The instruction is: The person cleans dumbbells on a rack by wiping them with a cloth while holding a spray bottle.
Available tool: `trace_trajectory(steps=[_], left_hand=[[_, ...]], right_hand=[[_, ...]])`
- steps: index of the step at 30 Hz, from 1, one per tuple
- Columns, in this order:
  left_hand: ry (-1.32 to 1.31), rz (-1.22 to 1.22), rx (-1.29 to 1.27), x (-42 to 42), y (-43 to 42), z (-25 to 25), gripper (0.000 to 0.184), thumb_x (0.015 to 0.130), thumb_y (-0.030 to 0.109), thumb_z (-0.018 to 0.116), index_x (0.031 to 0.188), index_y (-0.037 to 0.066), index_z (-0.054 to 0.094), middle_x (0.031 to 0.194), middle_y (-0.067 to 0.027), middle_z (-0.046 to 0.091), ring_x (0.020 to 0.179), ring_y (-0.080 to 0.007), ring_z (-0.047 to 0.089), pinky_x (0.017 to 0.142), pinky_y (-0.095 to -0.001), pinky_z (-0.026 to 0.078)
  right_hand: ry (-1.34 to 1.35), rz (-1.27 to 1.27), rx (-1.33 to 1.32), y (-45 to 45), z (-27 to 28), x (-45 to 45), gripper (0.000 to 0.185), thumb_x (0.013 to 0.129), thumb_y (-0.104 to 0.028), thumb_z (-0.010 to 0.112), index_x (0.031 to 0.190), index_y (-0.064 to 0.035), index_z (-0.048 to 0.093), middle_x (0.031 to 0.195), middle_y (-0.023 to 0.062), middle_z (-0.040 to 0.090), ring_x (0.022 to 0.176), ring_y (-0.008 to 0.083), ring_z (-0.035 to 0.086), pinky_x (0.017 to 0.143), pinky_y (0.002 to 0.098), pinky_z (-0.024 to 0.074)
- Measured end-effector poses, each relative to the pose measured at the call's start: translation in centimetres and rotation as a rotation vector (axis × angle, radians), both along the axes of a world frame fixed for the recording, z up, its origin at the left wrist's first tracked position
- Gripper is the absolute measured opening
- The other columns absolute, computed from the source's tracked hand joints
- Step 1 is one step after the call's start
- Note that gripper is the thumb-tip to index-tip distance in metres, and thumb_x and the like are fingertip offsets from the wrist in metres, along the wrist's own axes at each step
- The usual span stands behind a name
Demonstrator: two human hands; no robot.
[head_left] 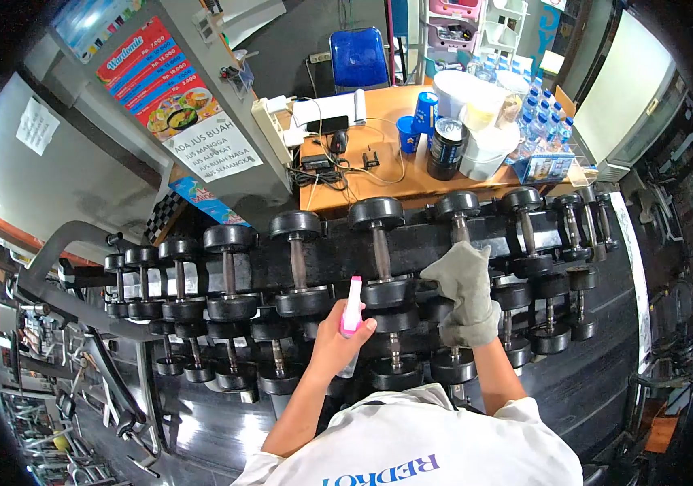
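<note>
My left hand (pixel 340 340) is wrapped round a spray bottle (pixel 353 304) with a white and pink head, in front of the dumbbell rack. A grey cloth (pixel 469 296) covers my right hand (pixel 468 312), so its fingers are hidden. The cloth's upper end lies against the handle of a black dumbbell (pixel 457 207) on the upper row. Just beyond the spray bottle sits another upper-row dumbbell (pixel 380 251). Below my hands runs a lower row, with a dumbbell (pixel 396 348) between my forearms.
Behind the rack stands a wooden desk (pixel 379 190) with cups, a black tub (pixel 447 150), white buckets and several water bottles (pixel 542 125). A blue chair (pixel 359 58) is beyond it. Gym machines with grey frames (pixel 148 389) stand at the left.
</note>
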State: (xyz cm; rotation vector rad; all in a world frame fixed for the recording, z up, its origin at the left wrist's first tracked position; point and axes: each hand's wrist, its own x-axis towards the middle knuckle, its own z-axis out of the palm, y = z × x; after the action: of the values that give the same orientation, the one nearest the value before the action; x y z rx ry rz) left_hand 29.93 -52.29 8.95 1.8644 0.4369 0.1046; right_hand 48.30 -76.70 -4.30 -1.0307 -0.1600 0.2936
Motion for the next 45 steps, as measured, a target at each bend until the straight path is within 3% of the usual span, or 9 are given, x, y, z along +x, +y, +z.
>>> trace_trajectory(steps=[2,6,8,10,18,26,33,36,45], left_hand=[[0.046,-0.017,0.017,-0.6,-0.1,-0.4,0.045,0.087,0.036,0.076,0.115,0.005,0.061,0.083,-0.0097,0.067,0.077,-0.0198,0.065,0.074,-0.0337,0.051],[0.126,-0.081,-0.027,-2.9,-0.4,-1.8,0.047,0.086,0.037,0.077,0.117,0.005,0.061,0.087,-0.0107,0.068,0.079,-0.0214,0.066,0.076,-0.0349,0.052],[0.138,-0.084,-0.037,-4.0,-0.9,-3.1,0.049,0.086,0.038,0.078,0.117,0.004,0.061,0.091,-0.0120,0.069,0.083,-0.0233,0.068,0.078,-0.0355,0.052],[0.149,-0.104,0.030,-5.0,-1.2,-4.0,0.043,0.086,0.033,0.078,0.116,0.006,0.062,0.081,-0.0065,0.068,0.076,-0.0153,0.066,0.070,-0.0325,0.052],[0.224,-0.141,-0.025,-5.2,-1.9,-5.2,0.049,0.086,0.038,0.077,0.118,0.005,0.062,0.085,-0.0090,0.071,0.080,-0.0207,0.071,0.074,-0.0348,0.054],[0.194,-0.121,-0.025,-2.5,-2.0,-6.5,0.057,0.089,0.036,0.074,0.134,0.006,0.056,0.130,-0.0152,0.065,0.118,-0.0273,0.064,0.098,-0.0370,0.049],[0.223,-0.256,0.220,0.5,-2.5,-5.8,0.054,0.087,0.037,0.073,0.127,0.005,0.055,0.161,-0.0208,0.028,0.127,-0.0396,0.055,0.101,-0.0428,0.048],[0.263,-0.274,0.266,0.4,-2.5,-6.2,0.057,0.086,0.037,0.072,0.130,0.007,0.053,0.161,-0.0203,0.028,0.125,-0.0397,0.057,0.097,-0.0445,0.050],[0.321,-0.332,0.418,0.7,-2.6,-6.0,0.073,0.081,0.032,0.076,0.140,0.006,0.043,0.158,-0.0205,0.034,0.113,-0.0402,0.064,0.089,-0.0461,0.056]], right_hand=[[-1.025,-0.265,-1.354,-0.2,-1.1,0.7,0.032,0.108,-0.038,0.042,0.110,-0.0091,0.056,0.094,-0.0011,0.057,0.083,0.0169,0.053,0.084,0.0274,0.0465],[-0.878,0.186,-1.400,2.6,8.3,1.4,0.026,0.104,-0.026,0.049,0.118,-0.0056,0.057,0.094,0.0013,0.058,0.089,0.0198,0.055,0.088,0.0282,0.0471],[-1.336,0.044,-1.656,2.8,10.5,0.8,0.030,0.096,-0.018,0.054,0.124,-0.0040,0.055,0.093,0.0042,0.058,0.094,0.0235,0.057,0.090,0.0330,0.0488],[-1.299,0.006,-1.645,3.2,10.2,0.8,0.029,0.096,-0.017,0.055,0.122,-0.0047,0.056,0.093,0.0046,0.058,0.094,0.0238,0.057,0.090,0.0338,0.0489],[-1.073,-0.088,-1.457,4.3,7.7,3.2,0.025,0.093,-0.016,0.056,0.116,-0.0077,0.061,0.093,0.0061,0.059,0.094,0.0251,0.058,0.089,0.0369,0.0494],[-1.005,-0.279,-1.440,6.7,7.7,7.2,0.021,0.091,-0.015,0.058,0.110,-0.0108,0.065,0.093,0.0075,0.059,0.093,0.0264,0.059,0.089,0.0399,0.0499],[-0.984,-0.467,-1.456,15.7,8.5,10.2,0.018,0.089,-0.015,0.059,0.106,-0.0130,0.068,0.094,0.0086,0.060,0.093,0.0274,0.060,0.089,0.0422,0.0502],[-1.128,0.145,-1.575,21.0,9.4,7.9,0.014,0.088,-0.024,0.065,0.091,-0.0135,0.073,0.098,0.0071,0.069,0.100,0.0237,0.065,0.087,0.0429,0.0516],[-1.233,0.693,-1.958,23.7,12.2,11.1,0.029,0.085,-0.021,0.071,0.113,-0.0117,0.075,0.121,0.0136,0.070,0.116,0.0341,0.065,0.089,0.0590,0.0520]])
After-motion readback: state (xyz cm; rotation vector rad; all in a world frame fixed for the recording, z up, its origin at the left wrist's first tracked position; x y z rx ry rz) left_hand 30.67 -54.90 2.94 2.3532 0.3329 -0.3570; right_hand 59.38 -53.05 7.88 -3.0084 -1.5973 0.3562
